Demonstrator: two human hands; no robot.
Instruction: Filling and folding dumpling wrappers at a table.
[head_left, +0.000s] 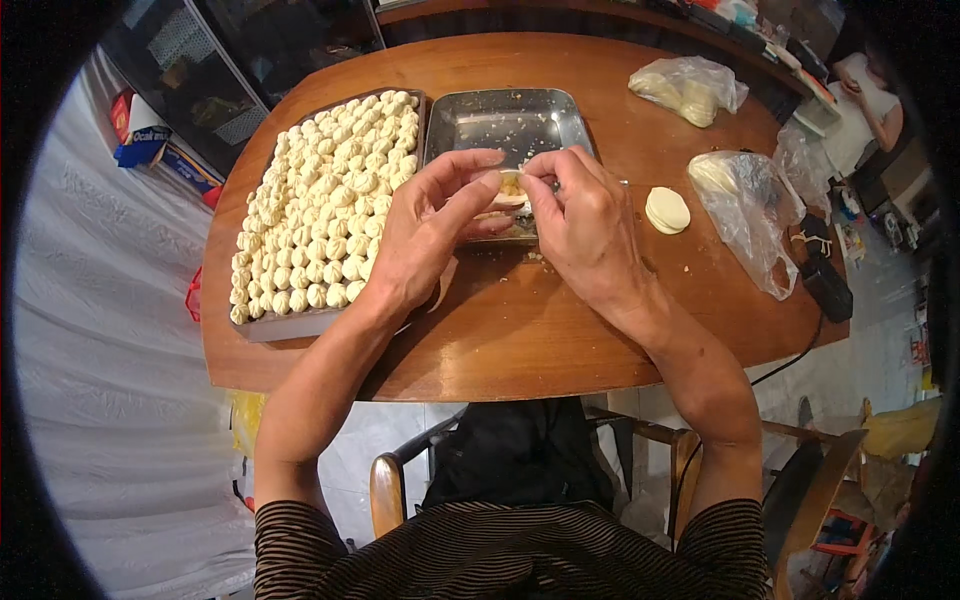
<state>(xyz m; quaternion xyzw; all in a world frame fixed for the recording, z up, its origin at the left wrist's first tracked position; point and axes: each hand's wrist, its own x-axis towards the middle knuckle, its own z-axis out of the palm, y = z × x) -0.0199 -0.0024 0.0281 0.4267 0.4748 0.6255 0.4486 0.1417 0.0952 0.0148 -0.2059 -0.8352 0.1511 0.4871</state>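
Between my fingertips is a round dough wrapper (511, 196) with crumbly yellowish filling showing in its open top. My left hand (442, 217) cradles it from the left, thumb on the near rim. From the right, the thumb and forefinger of my right hand (581, 214) pinch its edge. Behind my hands lies a shallow metal pan (495, 135) with scraps of filling; its near part is partly hidden. To the left, a tray (289, 328) carries rows of pleated dumplings (330, 195). A short stack of flat dough wrappers (667, 211) rests right of my right hand.
Plastic bags (686, 86) (742, 202) holding pale dough lie on the right of the wooden table (480, 322). A black device (825, 289) with a cable sits at the right edge. Another person (866, 105) is at the far right. A wooden chair (388, 491) stands below the table.
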